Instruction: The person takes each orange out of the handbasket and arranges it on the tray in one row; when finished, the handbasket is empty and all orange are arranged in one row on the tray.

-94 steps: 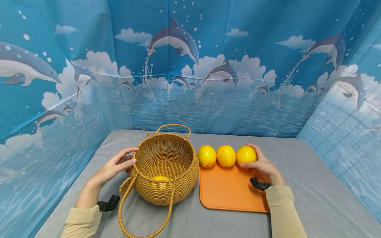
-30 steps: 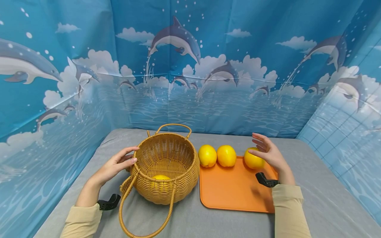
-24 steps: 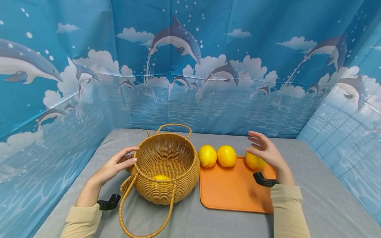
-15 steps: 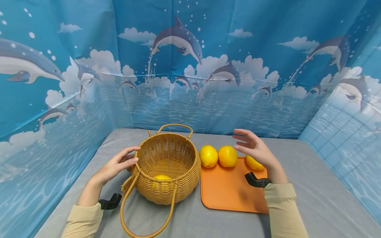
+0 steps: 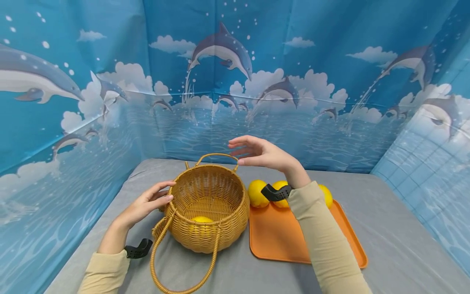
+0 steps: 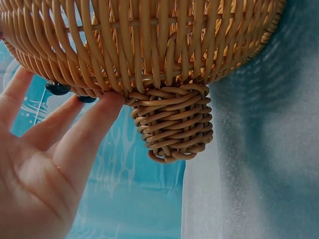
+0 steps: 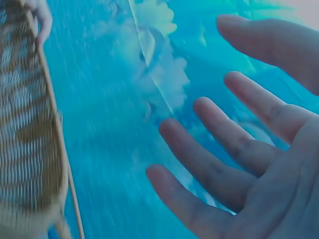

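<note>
A round wicker basket (image 5: pixel 233 230) stands on the left with its mouth up, one yellow orange-like fruit (image 5: pixel 202 219) inside. My left hand (image 5: pixel 145 206) touches its left rim with extended fingers; the left wrist view has the fingertips against the weave (image 6: pixel 149 45) beside a woven knob (image 6: pixel 172 124). Raised behind and right of the basket is my right hand (image 5: pixel 269 155), palm bare and fingers spread in the right wrist view. Three more such fruits lie along the far edge of an orange tray: a left one (image 5: pixel 258 194), a middle one (image 5: pixel 282 203) and a right one (image 5: pixel 327 196), the latter two partly hidden by my right arm.
The orange tray (image 5: pixel 277 241) lies right of the basket on a grey cloth-covered table (image 5: pixel 389 228). One basket handle (image 5: pixel 183 290) hangs forward over the cloth, while the other (image 5: pixel 218 154) stands at the back. Dolphin-printed curtains (image 5: pixel 176 122) surround the table.
My right hand lets go of the right fruit, which sits farther right than before, then rises and sweeps left toward the basket. The left hand stays at the rim.
</note>
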Available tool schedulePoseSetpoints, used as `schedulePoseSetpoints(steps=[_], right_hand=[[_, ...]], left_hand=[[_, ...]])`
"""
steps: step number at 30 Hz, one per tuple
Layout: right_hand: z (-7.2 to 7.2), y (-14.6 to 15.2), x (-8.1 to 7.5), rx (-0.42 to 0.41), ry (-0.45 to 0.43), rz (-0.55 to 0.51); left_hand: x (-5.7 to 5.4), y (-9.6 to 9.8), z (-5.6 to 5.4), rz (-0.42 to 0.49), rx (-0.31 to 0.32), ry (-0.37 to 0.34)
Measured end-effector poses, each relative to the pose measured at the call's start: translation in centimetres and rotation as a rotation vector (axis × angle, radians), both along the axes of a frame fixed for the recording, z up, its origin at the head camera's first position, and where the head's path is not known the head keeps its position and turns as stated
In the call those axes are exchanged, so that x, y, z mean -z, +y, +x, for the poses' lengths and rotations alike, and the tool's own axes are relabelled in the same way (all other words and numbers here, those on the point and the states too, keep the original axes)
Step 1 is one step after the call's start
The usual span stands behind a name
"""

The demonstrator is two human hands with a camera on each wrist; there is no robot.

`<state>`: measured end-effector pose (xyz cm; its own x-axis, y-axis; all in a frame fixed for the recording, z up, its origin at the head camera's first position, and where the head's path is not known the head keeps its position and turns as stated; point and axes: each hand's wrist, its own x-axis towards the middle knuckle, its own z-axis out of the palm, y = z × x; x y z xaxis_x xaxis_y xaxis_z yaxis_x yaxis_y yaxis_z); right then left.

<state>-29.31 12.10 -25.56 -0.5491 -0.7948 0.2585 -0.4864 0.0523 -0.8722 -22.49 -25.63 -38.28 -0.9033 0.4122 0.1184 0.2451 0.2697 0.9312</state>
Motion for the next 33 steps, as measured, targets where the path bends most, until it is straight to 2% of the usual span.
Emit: schedulePoseSetpoints(steps=[4, 8, 14, 18, 21, 27, 33], right_hand=[[-1.1, -3.4, -0.7, -0.104, -0.022, 0.013], [-1.9, -6.0, -0.3, -0.177, -0.064, 0.016], [-3.2, -8.7, 1.9, -0.374, -0.243, 0.0], [-3.8, -9.8, 3.7, -0.483, -0.354, 0.047], [-4.0, -10.4, 5.0, -0.491, -0.387, 0.096], [-4.0, -11.3, 6.5, -0.435, -0.305, 0.148], [-3.9, -11.7, 7.8, -0.401, -0.298, 0.346]], left_hand=[[0.0, 0.1, 0.0, 0.003, -0.001, -0.008], [0.0, 0.4, -0.1, 0.007, 0.005, -0.016], [0.2, 0.2, 0.1, -0.008, -0.005, -0.016], [0.1, 0.2, 0.1, -0.021, -0.017, -0.015], [0.1, 0.2, 0.2, -0.026, -0.025, -0.015], [0.1, 0.3, 0.2, -0.024, -0.024, -0.012], [0.1, 0.2, 0.1, -0.015, -0.021, -0.009]])
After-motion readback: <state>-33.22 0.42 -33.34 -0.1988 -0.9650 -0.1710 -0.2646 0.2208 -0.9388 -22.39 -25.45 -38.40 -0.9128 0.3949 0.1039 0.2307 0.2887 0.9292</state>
